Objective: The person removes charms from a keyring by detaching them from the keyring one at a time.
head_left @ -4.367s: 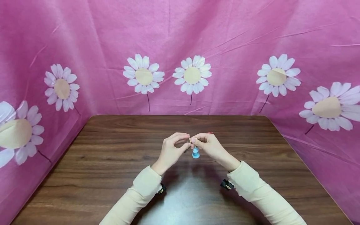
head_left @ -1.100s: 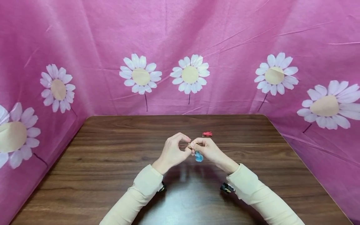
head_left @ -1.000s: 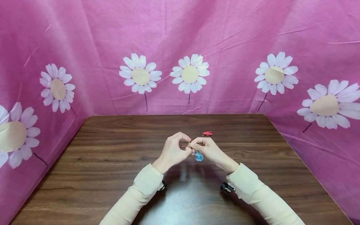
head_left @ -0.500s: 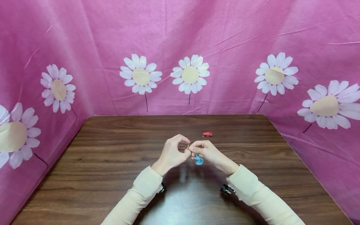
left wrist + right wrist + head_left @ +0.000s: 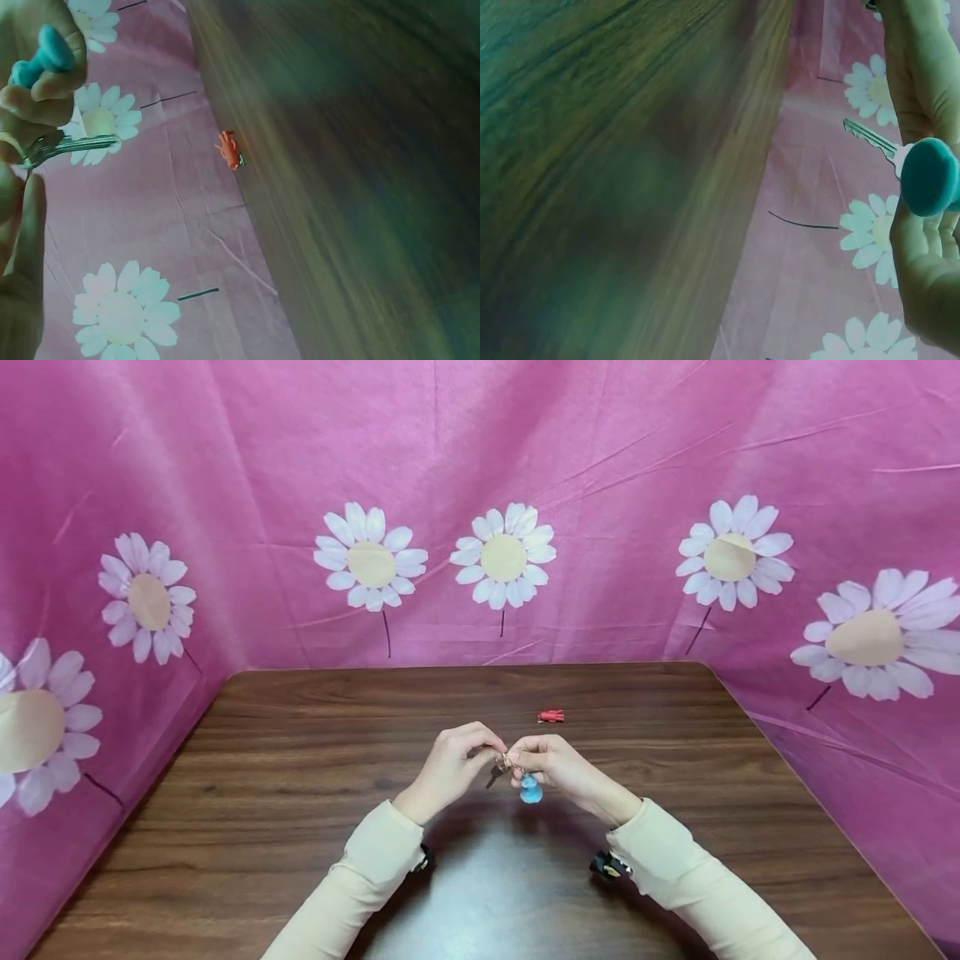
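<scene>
My left hand (image 5: 453, 768) and right hand (image 5: 562, 768) meet over the middle of the table, both pinching a small gold key ring (image 5: 507, 761). A metal key (image 5: 496, 772) hangs from it beneath the left fingertips, its blade slanting down to the left. Below the right fingers dangles a light-blue charm (image 5: 530, 789) with a rounded, flared end. In the left wrist view the key (image 5: 79, 144) sticks out sideways from the fingertips, the blue charm (image 5: 51, 54) beside the right fingers. The charm (image 5: 928, 178) covers part of the ring and fingers in the right wrist view.
A small red charm (image 5: 551, 716) with a bit of metal at one end lies on the brown wooden table (image 5: 315, 710), just beyond the right hand. A pink cloth (image 5: 600, 443) printed with white daisies hangs around the table's back and sides.
Both hands have come slightly nearer the body, uncovering the red charm. Since half a second ago the key has swung into sight below the left fingers, and the left thumb and forefinger have drawn closer.
</scene>
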Motion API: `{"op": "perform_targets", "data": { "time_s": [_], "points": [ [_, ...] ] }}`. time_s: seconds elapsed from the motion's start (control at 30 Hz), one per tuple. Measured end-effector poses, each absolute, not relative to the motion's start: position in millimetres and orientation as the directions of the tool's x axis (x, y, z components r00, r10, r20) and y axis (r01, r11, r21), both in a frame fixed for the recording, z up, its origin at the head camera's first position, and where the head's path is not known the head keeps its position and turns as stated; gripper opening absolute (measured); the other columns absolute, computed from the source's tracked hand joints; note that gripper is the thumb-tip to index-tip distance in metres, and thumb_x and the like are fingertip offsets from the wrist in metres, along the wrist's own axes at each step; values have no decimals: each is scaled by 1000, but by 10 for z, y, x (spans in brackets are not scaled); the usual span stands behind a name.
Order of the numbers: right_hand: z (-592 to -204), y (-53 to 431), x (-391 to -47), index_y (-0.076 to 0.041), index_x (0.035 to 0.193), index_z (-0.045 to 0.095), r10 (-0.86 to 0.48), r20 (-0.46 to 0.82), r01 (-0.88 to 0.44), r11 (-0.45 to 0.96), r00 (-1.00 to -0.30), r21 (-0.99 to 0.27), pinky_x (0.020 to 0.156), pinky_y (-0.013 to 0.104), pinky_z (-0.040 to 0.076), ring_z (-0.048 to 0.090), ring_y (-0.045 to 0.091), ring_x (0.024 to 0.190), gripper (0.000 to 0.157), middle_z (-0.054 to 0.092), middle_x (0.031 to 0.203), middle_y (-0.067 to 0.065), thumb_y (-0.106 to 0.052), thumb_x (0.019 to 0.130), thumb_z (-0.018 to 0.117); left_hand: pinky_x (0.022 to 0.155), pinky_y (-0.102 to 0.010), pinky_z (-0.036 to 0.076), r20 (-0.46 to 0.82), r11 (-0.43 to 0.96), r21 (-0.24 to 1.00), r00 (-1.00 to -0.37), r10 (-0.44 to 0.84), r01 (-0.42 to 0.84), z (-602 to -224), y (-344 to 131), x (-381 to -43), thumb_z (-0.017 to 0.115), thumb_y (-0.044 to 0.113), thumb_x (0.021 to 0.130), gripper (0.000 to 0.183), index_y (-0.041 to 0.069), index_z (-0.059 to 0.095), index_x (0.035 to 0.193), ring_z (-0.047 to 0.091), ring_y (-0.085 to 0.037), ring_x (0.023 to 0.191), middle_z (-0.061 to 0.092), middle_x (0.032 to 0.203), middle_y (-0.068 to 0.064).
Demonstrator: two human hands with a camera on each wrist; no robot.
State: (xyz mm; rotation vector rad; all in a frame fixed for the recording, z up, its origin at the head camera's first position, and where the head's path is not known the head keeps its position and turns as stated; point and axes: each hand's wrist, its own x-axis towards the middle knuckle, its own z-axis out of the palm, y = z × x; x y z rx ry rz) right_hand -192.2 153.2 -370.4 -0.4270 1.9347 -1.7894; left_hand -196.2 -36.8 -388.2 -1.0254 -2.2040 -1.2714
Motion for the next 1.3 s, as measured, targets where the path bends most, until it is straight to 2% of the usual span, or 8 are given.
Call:
{"op": "perform_targets", "data": {
  "time_s": [0.17, 0.3, 0.4, 0.67, 0.8, 0.9, 1.17, 1.3],
  "points": [
    [-3637, 1519, -1915, 9, 89, 59, -486, -16, -106, 221, -874, -969, 53, 19, 44, 56, 9, 60, 17, 56, 64, 0, -6, 88, 52, 65, -14, 48, 770, 406, 354, -509, 385, 843, -3873, -353, -1960, 64, 6, 82, 4, 10, 66, 81, 61, -7, 70, 63, 78, 1],
    [-3587, 1511, -1899, 3, 82, 62, -454, 81, -271, 371, -887, -888, 43, 21, 39, 49, 10, 50, 13, 58, 63, 6, -8, 86, 57, 66, -13, 49, 804, 456, 261, -453, 385, 851, -3883, -352, -1950, 64, 6, 82, 3, 9, 64, 82, 61, -7, 71, 61, 79, 2],
    [-3595, 1501, -1915, -2, 79, 63, -448, 89, -294, 413, -890, -862, 43, 22, 39, 47, 10, 49, 11, 59, 63, 7, -9, 86, 59, 65, -14, 49, 816, 470, 261, -453, 359, 843, -3889, -377, -1948, 63, 5, 83, 4, 9, 64, 81, 61, -7, 70, 61, 79, 2],
    [-3629, 1525, -1965, 11, 84, 58, -506, 37, -191, 256, -862, -947, 50, 22, 45, 53, 10, 56, 17, 54, 62, 1, -5, 88, 52, 56, -15, 44, 791, 379, 468, -570, 224, 798, -3906, -366, -1946, 66, 2, 80, 6, 7, 65, 79, 55, -8, 63, 64, 77, 0],
    [-3624, 1512, -1976, 15, 88, 57, -520, 72, -197, 190, -851, -962, 55, 22, 48, 58, 13, 61, 19, 55, 64, 0, -3, 89, 52, 58, -19, 50, 710, 252, 651, -691, 133, 717, -3912, -336, -1923, 66, -4, 78, 5, 1, 64, 78, 61, -16, 66, 64, 76, -9],
    [-3642, 1515, -1982, 9, 88, 60, -497, 96, -237, 228, -862, -944, 56, 22, 48, 58, 11, 63, 17, 58, 65, 0, -7, 89, 55, 62, -27, 55, 654, 194, 729, -752, 90, 657, -3896, -320, -1889, 65, -7, 77, 4, -4, 64, 79, 65, -24, 70, 64, 77, -15],
    [-3639, 1514, -1936, 0, 109, 56, -505, 168, -344, 277, -846, -897, 48, 23, 46, 57, 14, 61, 22, 60, 74, 15, -5, 88, 58, 63, -32, 56, 641, 240, 731, -764, 79, 638, -3634, -323, -1693, 64, -9, 77, 4, -8, 64, 81, 65, -29, 70, 63, 76, -17],
    [-3640, 1506, -1933, -10, 100, 62, -488, 288, -496, 377, -824, -782, 48, 21, 42, 52, 7, 58, 17, 58, 71, 2, -14, 83, 66, 63, -31, 56, 623, 257, 739, -777, 88, 622, -3584, -329, -1663, 65, -7, 77, 4, -8, 64, 81, 64, -27, 70, 63, 76, -16]
  ]
}}
